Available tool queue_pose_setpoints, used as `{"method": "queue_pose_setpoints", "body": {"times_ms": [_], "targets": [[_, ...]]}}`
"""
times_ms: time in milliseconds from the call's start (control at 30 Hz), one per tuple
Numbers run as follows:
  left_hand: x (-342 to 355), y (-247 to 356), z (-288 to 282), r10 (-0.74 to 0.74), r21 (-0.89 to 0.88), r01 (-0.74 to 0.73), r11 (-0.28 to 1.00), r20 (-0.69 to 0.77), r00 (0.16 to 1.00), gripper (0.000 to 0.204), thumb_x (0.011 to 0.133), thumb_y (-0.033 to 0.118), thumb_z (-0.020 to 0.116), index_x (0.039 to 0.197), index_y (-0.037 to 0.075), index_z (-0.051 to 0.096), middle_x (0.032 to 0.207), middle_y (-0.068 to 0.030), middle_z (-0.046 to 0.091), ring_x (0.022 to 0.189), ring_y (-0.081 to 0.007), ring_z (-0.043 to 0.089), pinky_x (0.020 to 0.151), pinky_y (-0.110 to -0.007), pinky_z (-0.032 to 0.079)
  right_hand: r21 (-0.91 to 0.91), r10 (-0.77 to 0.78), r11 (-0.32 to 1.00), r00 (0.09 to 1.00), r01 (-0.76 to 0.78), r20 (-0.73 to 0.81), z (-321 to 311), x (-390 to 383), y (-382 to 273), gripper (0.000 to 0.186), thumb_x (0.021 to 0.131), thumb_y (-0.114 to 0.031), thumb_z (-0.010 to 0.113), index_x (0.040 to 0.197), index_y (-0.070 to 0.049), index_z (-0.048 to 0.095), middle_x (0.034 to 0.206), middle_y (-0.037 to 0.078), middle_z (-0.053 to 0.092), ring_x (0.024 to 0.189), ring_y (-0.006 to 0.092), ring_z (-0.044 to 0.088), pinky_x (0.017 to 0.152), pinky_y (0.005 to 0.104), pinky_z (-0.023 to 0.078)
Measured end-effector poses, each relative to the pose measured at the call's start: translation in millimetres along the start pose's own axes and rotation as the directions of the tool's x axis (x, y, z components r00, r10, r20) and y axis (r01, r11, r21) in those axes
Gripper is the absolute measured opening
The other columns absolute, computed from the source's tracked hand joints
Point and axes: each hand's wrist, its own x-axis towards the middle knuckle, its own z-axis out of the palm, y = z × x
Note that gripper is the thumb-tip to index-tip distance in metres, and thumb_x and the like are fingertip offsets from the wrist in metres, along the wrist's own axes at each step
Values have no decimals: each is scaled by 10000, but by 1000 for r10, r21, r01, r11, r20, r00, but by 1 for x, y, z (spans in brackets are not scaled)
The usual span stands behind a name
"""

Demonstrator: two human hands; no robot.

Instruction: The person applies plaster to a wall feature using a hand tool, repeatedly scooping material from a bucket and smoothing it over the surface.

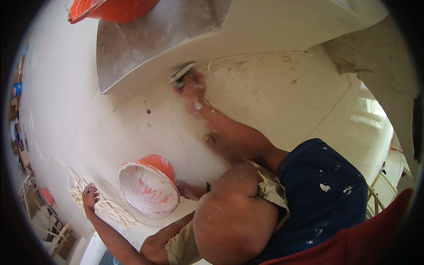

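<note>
My right hand, blurred by motion and flecked with white, grips a flat trowel-like tool with a pale edge and a dark handle. The tool sits close to the seam below the raised ledge; whether it touches the surface cannot be made out. My left hand hangs at the lower left with its fingers loosely bent and apart, and nothing shows in it. Beneath it lies a coil of pale cord. Between my hands stands an orange bucket, its inside coated with white paste and reddish streaks.
A second orange bucket rests on the grey-brown top of the ledge. The pale surface has a small dark hole and brown stains by the seam. My bent knee fills the lower middle. Boards and wood pieces line the left edge.
</note>
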Motion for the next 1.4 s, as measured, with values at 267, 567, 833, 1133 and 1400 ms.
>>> {"method": "queue_pose_setpoints", "body": {"times_ms": [267, 567, 833, 1133, 1400], "targets": [[-22, -71, -39, -45, -96, 25, 995, -210, 977, 501, 918, 441, 643, 1292, 116, 575, 986, -5, 616, 793, -122, 574, 642, -270, 485, -97, 125, 988, 988, -116, 89, -15, -41, -14, 423, 971, -107, 552, 1357, -120, 381, 1190, 74, 549, 932, 176, 622, 634, 344, 602], [-48, -158, 10, -431, -231, 436, 870, 73, 899, 491, 944, 453, 598, 1329, 154, 536, 1084, -10, 599, 910, -157, 597, 751, -346, 528, 54, -53, 997, 995, 57, -81, -6, 6, -34, 381, 963, -108, 530, 1306, -87, 365, 1176, 108, 545, 933, 198, 610, 680, 389, 596], [-45, -149, 9, -326, -364, 290, 885, -40, 945, 491, 957, 452, 579, 1356, 172, 525, 1090, 18, 614, 931, -123, 589, 784, -314, 507, -479, 351, 873, 795, -88, 495, 33, -67, 47, 465, 912, -176, 639, 1323, -50, 460, 1077, 94, 601, 846, 174, 644, 610, 295, 582], [-53, -205, 18, -416, -288, 423, 859, 89, 905, 523, 960, 406, 579, 1407, 153, 484, 1189, -43, 606, 1016, -183, 605, 784, -346, 523, 18, -212, -323, -91, 946, 973, 36, -40, -25, 449, 732, -127, 752, 1162, -221, 665, 1130, -47, 664, 951, 210, 587, 851, 370, 433], [-23, -149, 19, -239, -393, 244, 887, 62, 969, 545, 949, 416, 595, 1408, 145, 483, 1222, -45, 598, 1038, -182, 600, 838, -354, 508, 300, 233, -597, -198, 744, 952, 75, -31, -19, 306, 755, -101, 636, 1057, -101, 685, 1107, 30, 645, 1008, 202, 563, 851, 361, 410]]}}
